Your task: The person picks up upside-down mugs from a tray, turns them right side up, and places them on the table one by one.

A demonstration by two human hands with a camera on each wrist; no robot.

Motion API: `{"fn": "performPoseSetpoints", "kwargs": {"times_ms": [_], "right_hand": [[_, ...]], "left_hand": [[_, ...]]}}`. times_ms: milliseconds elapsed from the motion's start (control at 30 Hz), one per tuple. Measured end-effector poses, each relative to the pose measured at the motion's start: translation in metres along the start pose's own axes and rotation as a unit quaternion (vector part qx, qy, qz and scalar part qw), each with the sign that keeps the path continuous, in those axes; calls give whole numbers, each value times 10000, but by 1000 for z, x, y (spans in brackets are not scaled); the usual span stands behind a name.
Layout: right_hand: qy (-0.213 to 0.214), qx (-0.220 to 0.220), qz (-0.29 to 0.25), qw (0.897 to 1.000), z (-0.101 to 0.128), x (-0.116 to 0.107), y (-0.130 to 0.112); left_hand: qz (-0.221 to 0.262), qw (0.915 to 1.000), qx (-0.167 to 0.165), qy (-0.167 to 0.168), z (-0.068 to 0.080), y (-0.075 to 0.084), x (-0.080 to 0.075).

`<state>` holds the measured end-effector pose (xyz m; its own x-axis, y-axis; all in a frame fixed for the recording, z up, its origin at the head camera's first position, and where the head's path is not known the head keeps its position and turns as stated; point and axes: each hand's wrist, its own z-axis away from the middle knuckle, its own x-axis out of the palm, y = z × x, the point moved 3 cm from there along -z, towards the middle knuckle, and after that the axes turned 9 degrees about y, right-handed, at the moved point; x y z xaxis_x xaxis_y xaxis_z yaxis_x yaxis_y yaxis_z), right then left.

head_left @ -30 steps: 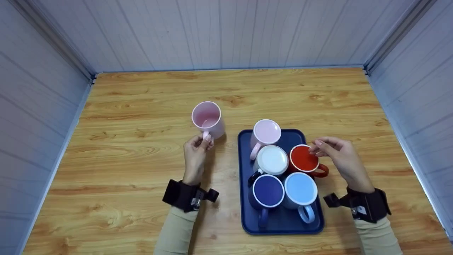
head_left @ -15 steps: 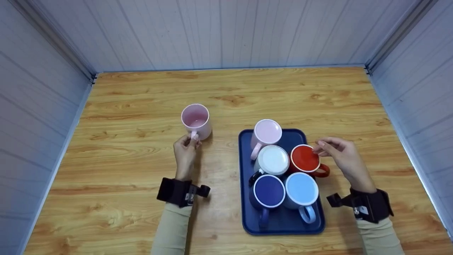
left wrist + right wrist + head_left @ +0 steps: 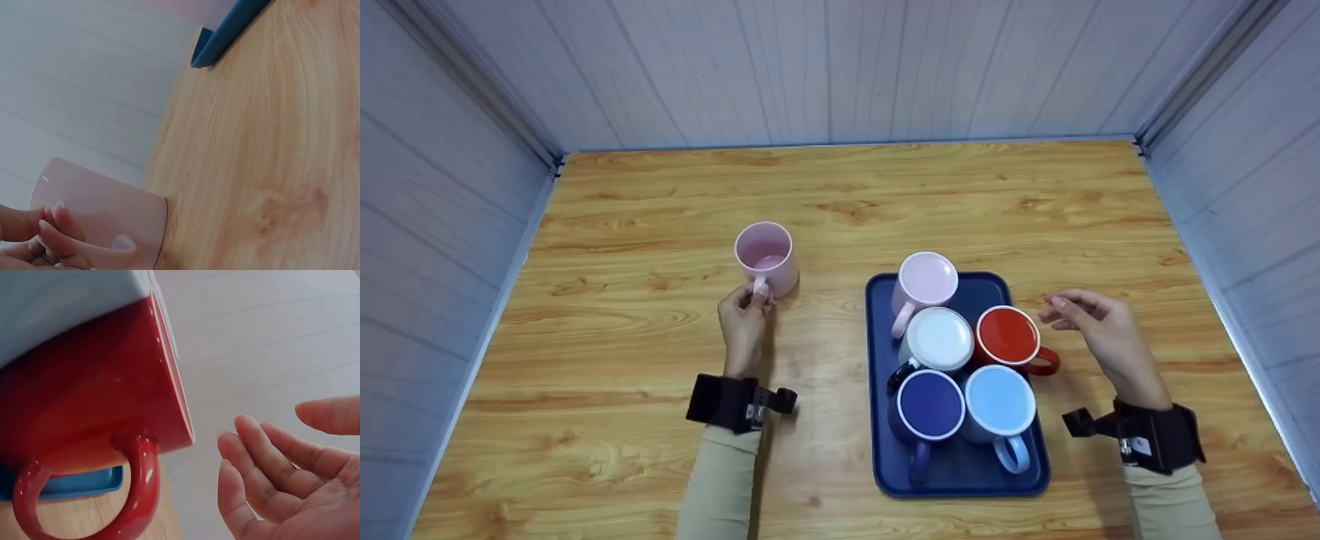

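Left hand [image 3: 742, 319] pinches the handle of the pink mug [image 3: 767, 257], fingers [image 3: 53, 225] curled on it; the left wrist view confirms the grip. Mug stands upright on the wooden surface [image 3: 660, 210], mouth up, long axis vertical, handle pointing toward the person. It sits well left of the blue tray [image 3: 877, 420], apart from it.

Right hand [image 3: 1099, 337] hangs just right of the red mug [image 3: 1006, 335], not touching. Fingers [image 3: 264, 461] loosely spread and relaxed, holding nothing; the right wrist view shows a clear gap between fingertips and mug wall.

Red mug upright in the tray, handle [image 3: 84, 506] pointing right and toward the person, over the tray's right edge.

Other tray contents, all upright and packed close together:
- pale pink mug [image 3: 926, 279] at the far end, handle toward near-left
- white mug [image 3: 937, 339] at centre, touching the red one
- dark blue mug [image 3: 928, 405] near-left, handle toward the person
- light blue mug [image 3: 999, 401] near-right, handle toward the person

Both wrists wear black straps.
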<state>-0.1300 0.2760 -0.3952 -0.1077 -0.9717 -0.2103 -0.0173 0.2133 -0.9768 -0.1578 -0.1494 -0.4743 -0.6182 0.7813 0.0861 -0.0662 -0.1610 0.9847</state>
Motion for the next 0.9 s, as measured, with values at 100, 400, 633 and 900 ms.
{"fn": "performPoseSetpoints", "kwargs": {"times_ms": [100, 400, 633, 900], "right_hand": [[61, 27, 44, 10000, -1, -3, 2], [43, 115, 541, 9985, -2, -7, 8], [132, 212, 665, 9975, -5, -10, 13], [143, 218, 787, 9966, -5, -8, 18]], "left_hand": [[-32, 9999, 103, -40, -1, 0, 0], [103, 9997, -6, -213, -5, 0, -2], [103, 9994, -253, -218, -5, -2, -1], [60, 9999, -94, -109, 2, -7, -1]]}}
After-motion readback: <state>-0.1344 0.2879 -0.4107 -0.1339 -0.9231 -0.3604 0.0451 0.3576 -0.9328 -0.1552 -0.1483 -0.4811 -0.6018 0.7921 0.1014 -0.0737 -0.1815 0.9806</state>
